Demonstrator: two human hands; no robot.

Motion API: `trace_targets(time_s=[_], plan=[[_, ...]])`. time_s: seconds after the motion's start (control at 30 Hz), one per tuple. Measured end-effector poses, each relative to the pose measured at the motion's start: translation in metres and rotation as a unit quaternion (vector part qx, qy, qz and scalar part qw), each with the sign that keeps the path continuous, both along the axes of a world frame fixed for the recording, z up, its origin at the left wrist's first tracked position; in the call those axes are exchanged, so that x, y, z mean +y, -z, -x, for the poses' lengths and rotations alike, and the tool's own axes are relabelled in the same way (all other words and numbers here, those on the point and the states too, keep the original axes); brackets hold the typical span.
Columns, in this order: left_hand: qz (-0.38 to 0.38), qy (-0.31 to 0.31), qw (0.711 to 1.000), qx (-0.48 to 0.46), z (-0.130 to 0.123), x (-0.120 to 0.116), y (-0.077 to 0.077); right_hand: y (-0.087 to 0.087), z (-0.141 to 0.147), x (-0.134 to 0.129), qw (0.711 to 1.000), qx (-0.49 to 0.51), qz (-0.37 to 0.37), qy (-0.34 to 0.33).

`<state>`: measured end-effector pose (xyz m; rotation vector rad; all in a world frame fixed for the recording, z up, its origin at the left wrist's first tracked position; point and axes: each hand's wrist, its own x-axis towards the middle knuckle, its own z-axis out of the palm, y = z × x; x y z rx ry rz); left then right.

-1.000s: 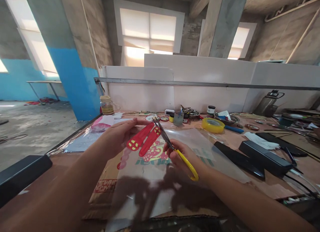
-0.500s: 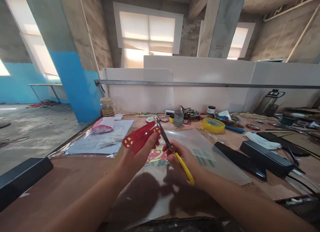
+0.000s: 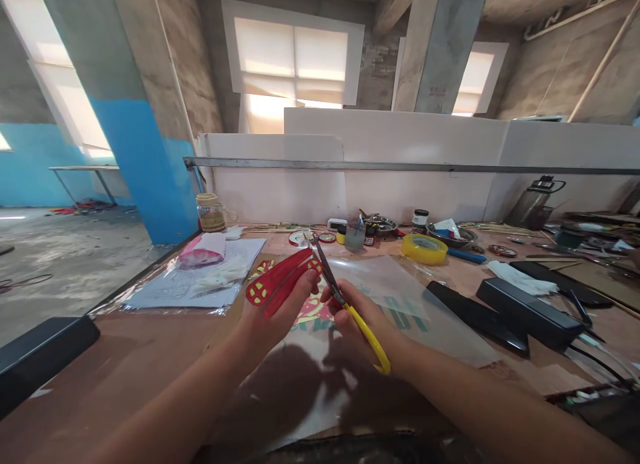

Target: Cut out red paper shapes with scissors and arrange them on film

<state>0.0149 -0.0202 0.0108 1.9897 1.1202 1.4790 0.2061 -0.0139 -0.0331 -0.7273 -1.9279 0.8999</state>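
Note:
My left hand (image 3: 273,314) pinches a red paper cut-out (image 3: 280,281) with yellow markings, held up above the table with its long lobes pointing left. My right hand (image 3: 363,321) grips yellow-handled scissors (image 3: 345,297); their dark blades point up and away, and the tips meet the cut-out's right end. Both hands hover over a clear plastic sheet (image 3: 400,297) that lies on printed cardboard.
A yellow tape roll (image 3: 425,248), small jars, a metal bowl and a cup stand along the white back wall. Black flat boxes (image 3: 530,313) lie at right. A plastic sleeve with papers (image 3: 200,284) and a pink cloth lies at left, a black box (image 3: 43,354) near the left edge.
My left hand turned from above the cut-out to holding it from below and drew nearer. The scissors stayed at the cut-out's right end. The view shifted slightly.

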Motion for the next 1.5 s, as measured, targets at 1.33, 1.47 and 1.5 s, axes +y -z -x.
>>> trace_targets(time_s=[1.33,1.47,1.5], plan=[[0.012,-0.054,0.998,0.033,0.01,0.013,-0.006,-0.003,0.005,0.002,0.996,0.05,0.073,0.007],[-0.026,-0.069,0.993,0.089,0.012,0.012,-0.009,-0.007,0.003,-0.002,0.999,0.006,0.026,0.023],[-0.04,-0.07,0.991,0.108,0.013,0.012,-0.011,-0.006,0.002,-0.003,1.0,-0.006,0.016,0.023]])
